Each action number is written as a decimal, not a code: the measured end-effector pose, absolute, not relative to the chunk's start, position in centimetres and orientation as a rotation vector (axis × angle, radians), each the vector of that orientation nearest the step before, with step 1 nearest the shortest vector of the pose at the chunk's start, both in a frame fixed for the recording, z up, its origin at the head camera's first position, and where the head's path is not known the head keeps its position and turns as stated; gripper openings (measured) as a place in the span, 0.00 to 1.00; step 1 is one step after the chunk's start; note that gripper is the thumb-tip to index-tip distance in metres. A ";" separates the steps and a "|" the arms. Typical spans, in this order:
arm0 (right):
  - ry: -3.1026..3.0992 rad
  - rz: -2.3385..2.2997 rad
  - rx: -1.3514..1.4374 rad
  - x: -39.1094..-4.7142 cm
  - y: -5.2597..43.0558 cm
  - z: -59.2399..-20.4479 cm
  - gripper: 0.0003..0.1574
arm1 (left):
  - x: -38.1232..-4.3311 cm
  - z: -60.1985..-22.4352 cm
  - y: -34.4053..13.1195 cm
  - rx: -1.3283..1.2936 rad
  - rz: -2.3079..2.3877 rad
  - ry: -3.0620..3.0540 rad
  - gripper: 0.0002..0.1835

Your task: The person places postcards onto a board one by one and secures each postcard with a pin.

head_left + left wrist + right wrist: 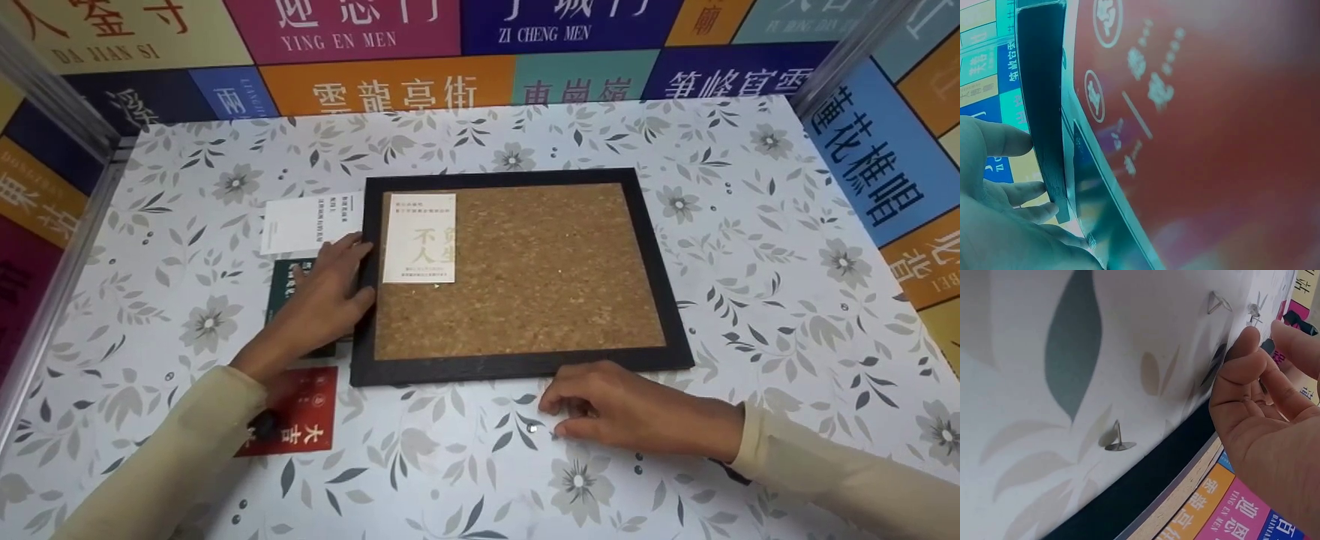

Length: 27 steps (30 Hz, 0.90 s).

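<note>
A cork board [525, 300] in a black frame [517, 366] lies on the table. On its upper left sits a cream card [420, 255] with pale gold characters. My left hand [319, 296] touches the frame's left edge with thumb and fingertips, its fingers fairly straight. Beneath and beside that hand are a dark green card [281, 285] and a red card [315, 405]. Just below the frame's near edge, my right hand [622, 409] has bent fingers, thumb and index apart, with nothing visible between them. Silver thumbtacks [1120, 445] lie on the cloth near it.
A white card [307, 225] with black writing lies left of the frame. Floral cloth [750, 300] covers the table. Colourful panels with large lettering [405, 86] rise behind the table and at its sides.
</note>
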State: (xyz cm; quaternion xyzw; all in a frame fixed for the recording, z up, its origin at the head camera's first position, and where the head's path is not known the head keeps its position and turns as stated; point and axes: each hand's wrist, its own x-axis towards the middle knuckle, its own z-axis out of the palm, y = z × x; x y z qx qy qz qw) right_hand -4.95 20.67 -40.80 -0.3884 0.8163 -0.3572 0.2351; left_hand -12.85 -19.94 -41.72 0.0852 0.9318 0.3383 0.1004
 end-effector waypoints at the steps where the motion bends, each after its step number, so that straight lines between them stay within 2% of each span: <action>1: 2.241 -0.974 -1.074 -4.9 20.7 -40.8 0.11 | -12.9 -41.7 -19.9 0.252 0.998 2.756 0.36; 9: 2.270 -0.912 -1.145 -4.4 20.7 -41.2 0.11 | -13.4 -41.7 -19.5 0.286 1.029 2.807 0.37; 17: 2.278 -0.920 -1.159 -4.0 20.9 -41.6 0.08 | -13.6 -42.0 -18.6 0.410 1.053 2.843 0.33; 27: 2.286 -0.936 -1.190 -3.8 21.0 -41.8 0.08 | -13.9 -42.2 -17.6 0.402 0.969 2.814 0.33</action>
